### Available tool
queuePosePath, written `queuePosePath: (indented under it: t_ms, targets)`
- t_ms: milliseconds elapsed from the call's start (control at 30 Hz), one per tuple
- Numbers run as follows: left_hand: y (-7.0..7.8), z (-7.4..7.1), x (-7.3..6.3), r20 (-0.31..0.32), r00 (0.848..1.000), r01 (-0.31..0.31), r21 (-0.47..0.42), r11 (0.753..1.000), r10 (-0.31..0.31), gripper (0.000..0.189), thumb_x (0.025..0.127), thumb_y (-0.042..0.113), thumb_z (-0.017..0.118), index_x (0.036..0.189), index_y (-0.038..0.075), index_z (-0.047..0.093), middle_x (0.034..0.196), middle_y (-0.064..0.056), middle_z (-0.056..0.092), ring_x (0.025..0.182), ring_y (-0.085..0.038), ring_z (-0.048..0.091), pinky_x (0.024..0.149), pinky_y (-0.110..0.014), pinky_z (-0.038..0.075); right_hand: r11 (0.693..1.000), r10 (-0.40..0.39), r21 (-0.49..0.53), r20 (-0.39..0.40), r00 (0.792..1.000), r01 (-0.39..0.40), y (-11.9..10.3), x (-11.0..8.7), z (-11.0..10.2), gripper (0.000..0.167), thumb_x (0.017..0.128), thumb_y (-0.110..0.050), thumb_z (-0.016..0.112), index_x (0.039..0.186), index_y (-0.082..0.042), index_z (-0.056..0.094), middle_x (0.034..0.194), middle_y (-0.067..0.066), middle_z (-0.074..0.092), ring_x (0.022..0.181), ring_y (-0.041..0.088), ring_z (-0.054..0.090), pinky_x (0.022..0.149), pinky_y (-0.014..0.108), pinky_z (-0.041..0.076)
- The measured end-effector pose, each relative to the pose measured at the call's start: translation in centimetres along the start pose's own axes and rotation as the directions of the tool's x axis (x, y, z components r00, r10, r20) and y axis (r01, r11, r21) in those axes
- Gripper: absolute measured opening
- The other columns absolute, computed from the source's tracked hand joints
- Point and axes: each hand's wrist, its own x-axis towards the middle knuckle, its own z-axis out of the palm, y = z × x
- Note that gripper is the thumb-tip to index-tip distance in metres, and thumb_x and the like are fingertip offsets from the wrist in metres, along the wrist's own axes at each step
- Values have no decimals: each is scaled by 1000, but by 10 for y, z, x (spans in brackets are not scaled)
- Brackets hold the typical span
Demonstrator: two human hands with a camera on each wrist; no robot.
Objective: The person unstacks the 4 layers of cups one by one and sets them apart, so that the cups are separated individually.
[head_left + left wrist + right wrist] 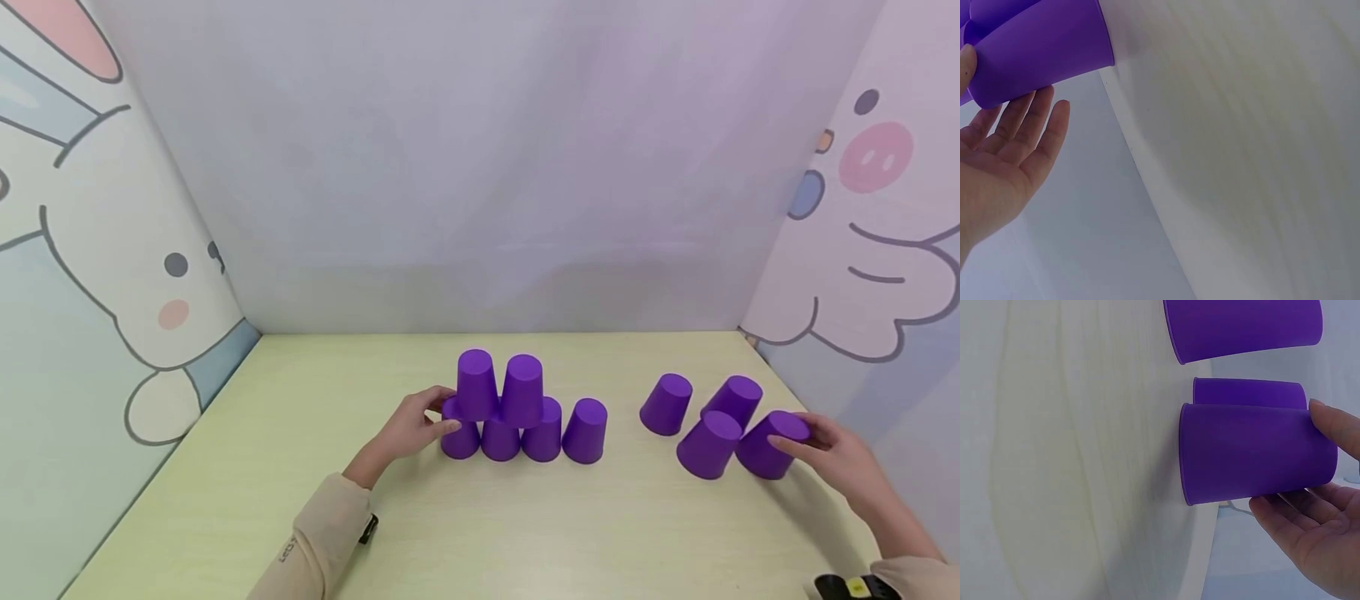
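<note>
Upside-down purple cups stand in a row on the table, with two more purple cups (522, 396) upside down on top, bridging the row's left part. My left hand (415, 425) holds the leftmost bottom cup (460, 442) from the side; in the left wrist view the thumb and fingers lie on opposite sides of a purple cup (1041, 53). Over at the right, my right hand (840, 458) grips an upside-down purple cup (768, 450) near its base, thumb on one side and fingers on the other (1257, 453).
Beside the right hand's cup stand three more upside-down purple cups, the nearest (707, 446) close against it. The row's rightmost cup (585, 432) has no cup on it. A pale wall (487, 208) closes the table's back, with cartoon panels on both sides.
</note>
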Motion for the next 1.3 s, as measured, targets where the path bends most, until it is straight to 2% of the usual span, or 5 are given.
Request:
queuePosePath:
  t_ms: [333, 567, 733, 967, 1300]
  targets:
    - [-2, -1, 1, -2, 1000, -13, -3, 1000, 13, 39, 85, 17, 65, 117, 0, 53, 102, -8, 62, 89, -20, 58, 66, -27, 49, 1000, 1, -30, -46, 999, -3, -8, 3, -6, 65, 86, -30, 64, 138, -4, 35, 98, -38, 41, 80, -24, 34, 61, 9, 34]
    - [-2, 0, -1, 0, 1000, 1, -11, 1000, -1, 39, 85, 16, 66, 118, 0, 53, 102, -8, 62, 89, -20, 58, 66, -26, 49, 999, 33, -5, -158, 987, -34, -30, 1, -10, 73, 86, -31, 64, 144, -13, 25, 136, -4, 40, 85, -20, 33, 65, 1, 32]
    - [-3, 1, -1, 5, 1000, 7, -17, 1000, -7, 39, 85, 15, 65, 119, 0, 53, 103, -8, 62, 90, -19, 58, 67, -27, 49, 999, 40, 21, -195, 980, -36, -45, 0, -10, 73, 86, -31, 64, 145, -17, 24, 140, -4, 37, 92, -18, 35, 67, 0, 33]
    - [-2, 1, 0, 6, 1000, 5, -10, 1000, -5, 39, 85, 15, 65, 118, 0, 53, 103, -8, 62, 90, -19, 58, 67, -26, 49, 989, -9, 143, -196, 981, 37, -62, -2, -11, 68, 85, -19, 66, 143, -20, 30, 116, -30, 43, 86, -21, 40, 67, 1, 35]
    - [-3, 0, 2, 3, 1000, -5, -7, 1000, 5, 39, 85, 15, 66, 118, 0, 52, 102, -8, 62, 90, -20, 58, 68, -31, 50, 971, -58, 220, -165, 985, 94, -85, -2, -9, 60, 86, -12, 64, 138, -25, 38, 108, -33, 46, 87, -20, 46, 68, 2, 38]
